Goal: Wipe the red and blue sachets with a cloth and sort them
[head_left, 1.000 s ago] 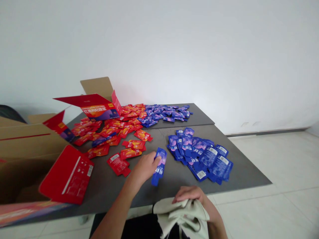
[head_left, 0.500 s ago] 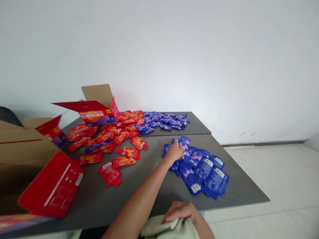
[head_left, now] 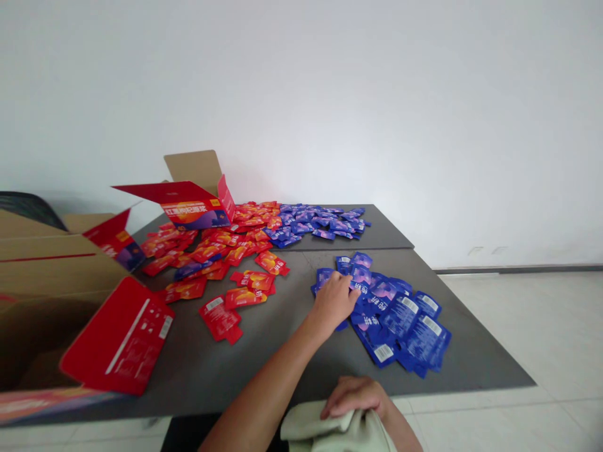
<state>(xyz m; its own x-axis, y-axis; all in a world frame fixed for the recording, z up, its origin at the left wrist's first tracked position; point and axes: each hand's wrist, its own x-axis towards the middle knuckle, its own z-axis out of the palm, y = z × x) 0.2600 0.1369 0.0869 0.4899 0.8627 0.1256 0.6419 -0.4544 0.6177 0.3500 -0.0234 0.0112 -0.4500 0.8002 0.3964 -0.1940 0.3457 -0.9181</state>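
White wall (head_left: 377,113) at the back, well beyond the fingers; dark grey table (head_left: 471,364) below. Left hand (head_left: 332,304) over the left side of a heap of blue pouches (head_left: 381,304), fingertips bent down toward it, thumb set apart from the forefinger; from this angle, cannot tell whether pinching a pouch. Most of the heap to the right of those fingers, overlapping, several barcodes uppermost. Right hand (head_left: 355,397) nearer, at the table's front edge, fingers curled close together on a pale cloth (head_left: 306,419); cannot tell how firmly. To the left of the left fingers, well apart: red pouch (head_left: 220,319), barcode up, with red-orange pouches (head_left: 207,251) beyond. Farther past the fingertips: second blue heap (head_left: 320,223). Far left: open red carton (head_left: 193,210) and nearer carton (head_left: 122,339), flaps spread.
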